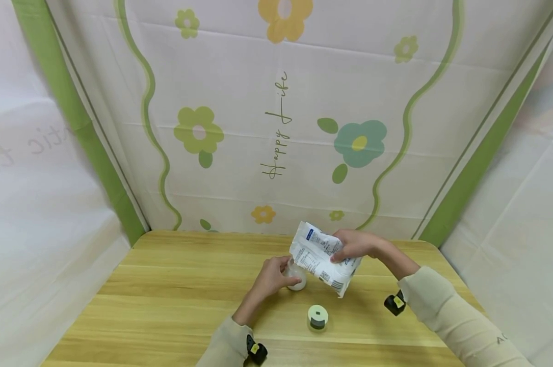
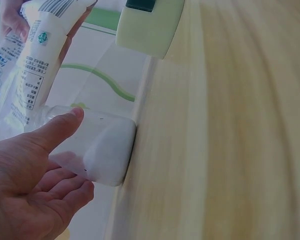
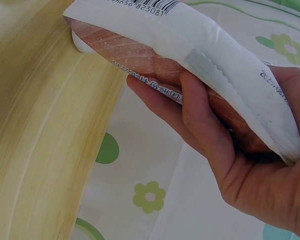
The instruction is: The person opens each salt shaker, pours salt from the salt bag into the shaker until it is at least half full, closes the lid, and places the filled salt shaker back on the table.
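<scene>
A white printed bag (image 1: 317,255) is tilted over a small clear jar (image 1: 297,281), its lower left end at the jar's mouth. My right hand (image 1: 356,243) grips the bag by its upper right part, as the right wrist view shows with the bag's reddish side panel (image 3: 135,55). Standing on the table, the jar has white contents (image 2: 110,155) towards its base. My left hand (image 1: 271,277) holds the jar from the left, thumb on one side and fingers on the other. The bag hides the jar's opening in the head view.
A pale green lid (image 1: 318,313) with a dark green flap lies on the wooden table (image 1: 175,290), nearer me than the jar. White flower-printed cloth (image 1: 239,137) closes off the back and both sides. A black wrist camera (image 1: 395,303) sits at the right sleeve.
</scene>
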The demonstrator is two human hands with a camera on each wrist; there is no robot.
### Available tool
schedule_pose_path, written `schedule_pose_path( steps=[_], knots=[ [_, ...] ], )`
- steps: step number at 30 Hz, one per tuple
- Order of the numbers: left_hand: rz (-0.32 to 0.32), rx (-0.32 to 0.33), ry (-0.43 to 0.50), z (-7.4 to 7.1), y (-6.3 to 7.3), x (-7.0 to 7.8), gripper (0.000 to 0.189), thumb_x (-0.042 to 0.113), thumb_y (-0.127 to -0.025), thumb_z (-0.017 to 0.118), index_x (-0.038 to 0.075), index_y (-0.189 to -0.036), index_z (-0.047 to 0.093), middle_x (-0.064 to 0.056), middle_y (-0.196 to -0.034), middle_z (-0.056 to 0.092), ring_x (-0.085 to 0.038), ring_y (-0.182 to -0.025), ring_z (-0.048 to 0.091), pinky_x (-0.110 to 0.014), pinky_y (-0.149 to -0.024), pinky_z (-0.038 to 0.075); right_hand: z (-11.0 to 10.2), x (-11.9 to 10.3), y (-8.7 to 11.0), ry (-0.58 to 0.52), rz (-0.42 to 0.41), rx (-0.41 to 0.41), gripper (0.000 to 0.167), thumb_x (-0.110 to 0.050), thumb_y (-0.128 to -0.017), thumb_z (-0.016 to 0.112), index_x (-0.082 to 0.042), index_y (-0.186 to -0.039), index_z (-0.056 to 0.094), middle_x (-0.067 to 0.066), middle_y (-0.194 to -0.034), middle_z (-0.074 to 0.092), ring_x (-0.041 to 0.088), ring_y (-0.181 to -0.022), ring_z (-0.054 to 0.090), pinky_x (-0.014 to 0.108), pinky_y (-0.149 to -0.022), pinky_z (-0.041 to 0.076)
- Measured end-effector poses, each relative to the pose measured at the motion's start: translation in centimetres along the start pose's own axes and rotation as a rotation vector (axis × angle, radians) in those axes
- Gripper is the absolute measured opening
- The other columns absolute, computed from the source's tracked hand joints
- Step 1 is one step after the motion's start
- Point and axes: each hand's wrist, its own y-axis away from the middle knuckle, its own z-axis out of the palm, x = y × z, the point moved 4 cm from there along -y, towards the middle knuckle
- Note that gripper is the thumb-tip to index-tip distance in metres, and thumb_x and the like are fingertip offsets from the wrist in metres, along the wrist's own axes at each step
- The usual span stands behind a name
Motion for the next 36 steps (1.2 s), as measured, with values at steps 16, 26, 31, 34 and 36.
schedule_pose_path(
  steps=[16,26,31,34,36],
  knots=[
    [0.017,-0.004,0.000,0.00,0.01,-0.04,0.064,0.021,-0.078,0.087,-0.005,-0.131,0.061,-0.020,-0.132,0.064,-0.035,-0.121,0.064,-0.045,-0.097,0.055,-0.01,0.06,0.05,0.001,0.004,0.005,0.027,-0.003,-0.085,0.068,0.006,-0.110,0.064,0.009,-0.088,0.073,0.019,-0.072,0.073,0.033,-0.065,0.062],
    [0.005,0.001,-0.009,0.08,0.00,-0.21,0.067,0.022,-0.078,0.087,-0.006,-0.133,0.059,-0.022,-0.134,0.062,-0.036,-0.121,0.063,-0.045,-0.097,0.055,-0.01,0.01,0.08,-0.002,-0.002,0.005,0.029,-0.004,-0.085,0.068,0.006,-0.112,0.064,0.010,-0.088,0.073,0.020,-0.072,0.073,0.033,-0.065,0.062],
    [0.007,0.001,-0.008,0.10,0.00,-0.20,0.066,0.022,-0.078,0.087,-0.005,-0.132,0.060,-0.021,-0.133,0.063,-0.036,-0.121,0.063,-0.045,-0.098,0.055,0.03,0.05,0.12,-0.007,0.001,0.001,0.030,-0.003,-0.086,0.068,0.006,-0.113,0.063,0.010,-0.089,0.073,0.020,-0.072,0.073,0.033,-0.066,0.062],
    [0.010,0.002,-0.011,0.08,0.00,-0.17,0.066,0.022,-0.078,0.087,-0.005,-0.132,0.061,-0.021,-0.133,0.063,-0.036,-0.121,0.063,-0.045,-0.098,0.055,0.01,0.04,0.11,-0.004,-0.004,0.001,0.030,-0.003,-0.086,0.067,0.006,-0.113,0.063,0.010,-0.089,0.073,0.020,-0.073,0.073,0.033,-0.066,0.062],
    [0.011,0.003,-0.014,0.08,-0.02,-0.16,0.065,0.022,-0.078,0.087,-0.004,-0.132,0.061,-0.021,-0.133,0.064,-0.035,-0.120,0.064,-0.045,-0.097,0.055,-0.01,0.03,0.10,-0.002,-0.006,0.000,0.029,-0.004,-0.086,0.067,0.006,-0.113,0.064,0.010,-0.089,0.073,0.020,-0.073,0.073,0.033,-0.066,0.062]
  ],
)
